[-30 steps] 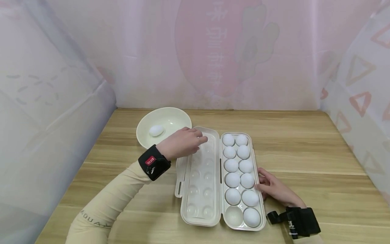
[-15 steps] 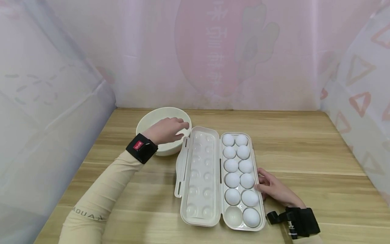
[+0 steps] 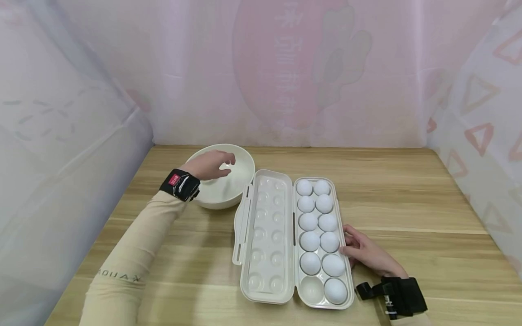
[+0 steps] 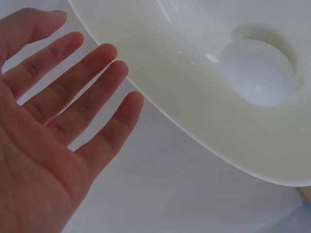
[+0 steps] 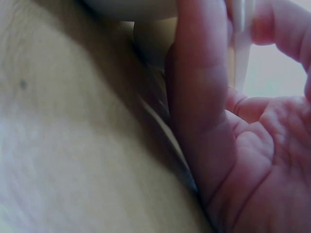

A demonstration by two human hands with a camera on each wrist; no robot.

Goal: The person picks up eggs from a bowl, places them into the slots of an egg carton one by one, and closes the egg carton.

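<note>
My left hand (image 3: 212, 164) hovers over a cream bowl (image 3: 240, 181), fingers straight and spread, holding nothing. In the left wrist view the left hand (image 4: 87, 53) sits beside the bowl (image 4: 204, 111), where one white egg (image 4: 257, 73) lies at the bottom. An open cream egg carton (image 3: 338, 199) lies to the bowl's right, its lid (image 3: 267, 226) folded out to the left. Several white eggs (image 3: 310, 241) fill the tray, and the near-left cup (image 3: 311, 286) is empty. My right hand (image 3: 360, 252) holds the tray's right rim. Up close, that right hand (image 5: 218, 121) has thumb and fingers on the rim.
The wooden table (image 3: 408, 203) is enclosed by pale fabric walls at the back and both sides. The bowl stands near the back left, touching or almost touching the carton lid's far corner. Black straps are on both wrists.
My left hand has drawn back from the carton's lid and moved left over the bowl, now covering the egg in the head view. The right hand and carton have stayed still.
</note>
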